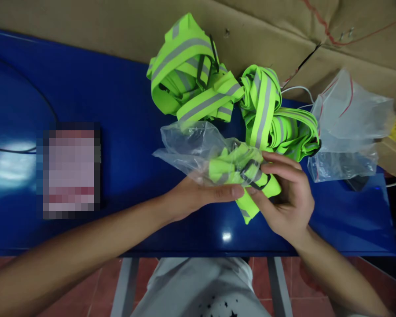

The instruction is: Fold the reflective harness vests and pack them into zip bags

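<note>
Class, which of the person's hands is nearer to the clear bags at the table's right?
Right. The right hand is left of and below the clear bags in view; the left hand is farther left.

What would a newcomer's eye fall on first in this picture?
Bright green straps, heaped toward the back of the blue table, stand out first. In front of them, the left hand holds a clear bag and the right hand a folded strap, partly inside it.
</note>
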A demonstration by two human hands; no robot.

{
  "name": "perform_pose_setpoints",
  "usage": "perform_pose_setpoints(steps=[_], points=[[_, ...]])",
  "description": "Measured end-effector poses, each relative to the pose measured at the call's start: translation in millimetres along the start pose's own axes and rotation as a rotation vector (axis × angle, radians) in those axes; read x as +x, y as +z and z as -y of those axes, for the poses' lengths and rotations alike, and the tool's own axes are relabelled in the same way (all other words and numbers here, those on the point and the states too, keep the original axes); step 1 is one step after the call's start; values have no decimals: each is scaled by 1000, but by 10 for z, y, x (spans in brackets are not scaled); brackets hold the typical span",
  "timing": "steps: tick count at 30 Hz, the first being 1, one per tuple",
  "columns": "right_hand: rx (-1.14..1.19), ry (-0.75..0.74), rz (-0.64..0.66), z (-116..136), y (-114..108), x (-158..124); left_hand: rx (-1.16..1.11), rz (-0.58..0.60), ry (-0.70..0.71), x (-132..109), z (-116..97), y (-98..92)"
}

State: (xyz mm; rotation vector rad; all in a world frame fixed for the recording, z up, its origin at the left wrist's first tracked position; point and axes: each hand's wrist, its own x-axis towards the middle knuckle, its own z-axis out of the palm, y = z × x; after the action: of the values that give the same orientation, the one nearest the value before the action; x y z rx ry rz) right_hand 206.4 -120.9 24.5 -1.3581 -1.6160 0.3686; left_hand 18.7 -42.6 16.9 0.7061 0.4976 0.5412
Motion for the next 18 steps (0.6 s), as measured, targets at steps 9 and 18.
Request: perform_pose_setpoints(steps=[9, 18], points=[[-114, -255, 36, -15, -64, -67, 82, -50, 83, -33, -61, 74], [299, 171, 158, -19, 121, -110, 248, -70, 198, -83, -133, 11]])
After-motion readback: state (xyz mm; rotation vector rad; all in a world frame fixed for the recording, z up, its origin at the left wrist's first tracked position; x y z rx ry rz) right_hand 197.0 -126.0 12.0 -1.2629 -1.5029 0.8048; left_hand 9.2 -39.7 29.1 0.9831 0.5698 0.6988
